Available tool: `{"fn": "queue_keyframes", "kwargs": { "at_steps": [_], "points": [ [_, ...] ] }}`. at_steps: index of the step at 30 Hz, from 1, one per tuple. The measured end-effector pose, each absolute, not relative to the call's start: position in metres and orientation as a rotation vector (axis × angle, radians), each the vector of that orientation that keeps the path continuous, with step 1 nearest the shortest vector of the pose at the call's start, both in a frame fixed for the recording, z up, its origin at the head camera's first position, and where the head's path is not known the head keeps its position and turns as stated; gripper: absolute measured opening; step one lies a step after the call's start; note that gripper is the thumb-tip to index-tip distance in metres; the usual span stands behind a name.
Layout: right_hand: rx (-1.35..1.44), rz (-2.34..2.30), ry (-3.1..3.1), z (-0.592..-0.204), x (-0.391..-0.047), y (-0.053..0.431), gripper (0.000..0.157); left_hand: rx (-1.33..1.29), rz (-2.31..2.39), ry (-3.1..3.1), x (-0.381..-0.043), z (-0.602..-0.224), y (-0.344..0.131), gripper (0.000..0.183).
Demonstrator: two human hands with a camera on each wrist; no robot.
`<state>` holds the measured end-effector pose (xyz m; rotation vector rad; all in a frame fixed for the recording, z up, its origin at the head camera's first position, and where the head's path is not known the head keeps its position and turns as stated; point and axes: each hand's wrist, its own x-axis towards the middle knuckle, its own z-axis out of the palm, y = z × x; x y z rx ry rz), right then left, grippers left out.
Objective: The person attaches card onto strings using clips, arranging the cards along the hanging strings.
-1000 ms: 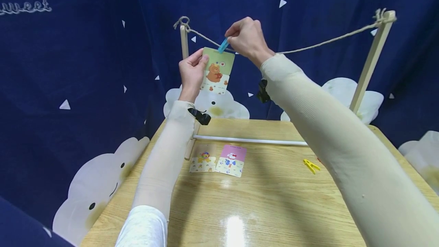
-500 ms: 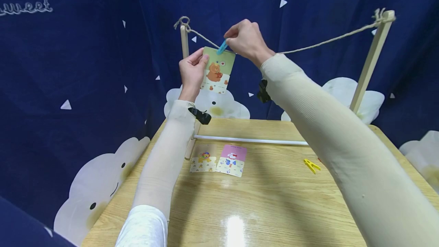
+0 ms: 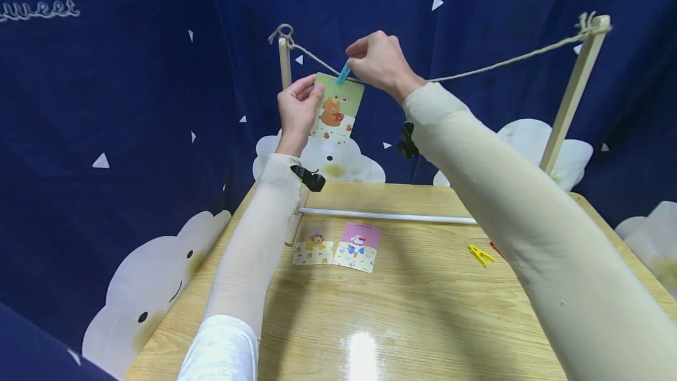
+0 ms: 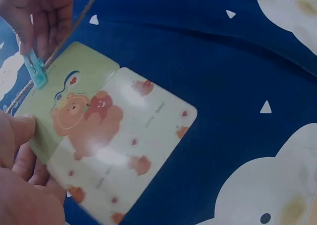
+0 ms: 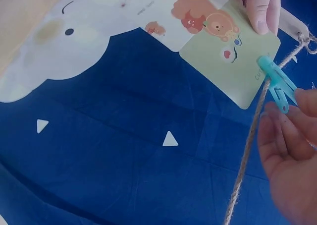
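A green and white card with a bear on it (image 3: 334,112) is up at the rope (image 3: 492,68), slightly tilted. My left hand (image 3: 298,110) pinches its left edge between thumb and fingers. My right hand (image 3: 382,64) holds the handle end of a light-blue clothespin (image 3: 344,73). In the right wrist view, the nose of this clothespin (image 5: 272,71) lies over the card's top edge right at the rope, with its handles spread apart between thumb and fingers. The left wrist view shows the bear card (image 4: 99,121) face on, the rope passing along its top edge.
Two wooden posts (image 3: 576,93) carry the rope, joined low down by a white rod (image 3: 391,216). On the table (image 3: 423,316) lie a lion card (image 3: 313,247) and a pink-topped card (image 3: 357,247). A yellow clothespin (image 3: 480,256) lies at right, beside a partly hidden red item (image 3: 495,247).
Both hands stay nearly in place. The card and clothespin have shifted only very slightly at the rope.
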<state>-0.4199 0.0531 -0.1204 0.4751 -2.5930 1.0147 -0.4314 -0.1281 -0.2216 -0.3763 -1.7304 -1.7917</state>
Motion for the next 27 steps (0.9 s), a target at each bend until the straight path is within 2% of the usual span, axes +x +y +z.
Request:
{"fn": "queue_keyframes", "kwargs": {
  "at_steps": [13,21,27],
  "points": [
    [0.478,1.009,-2.602,-0.12,-0.415,0.057,0.043,-0.423,-1.79,-1.776,-0.429,-0.221,-0.126,0.03],
    [0.502,1.031,-2.552,-0.116,-0.405,0.064,0.041,-0.368,-1.651,-1.84,-0.397,-0.206,-0.117,0.032],
    [0.543,1.019,-2.491,-0.112,-0.393,0.069,0.039,-0.347,-1.59,-1.837,-0.393,-0.206,-0.118,0.033]
  ]
}}
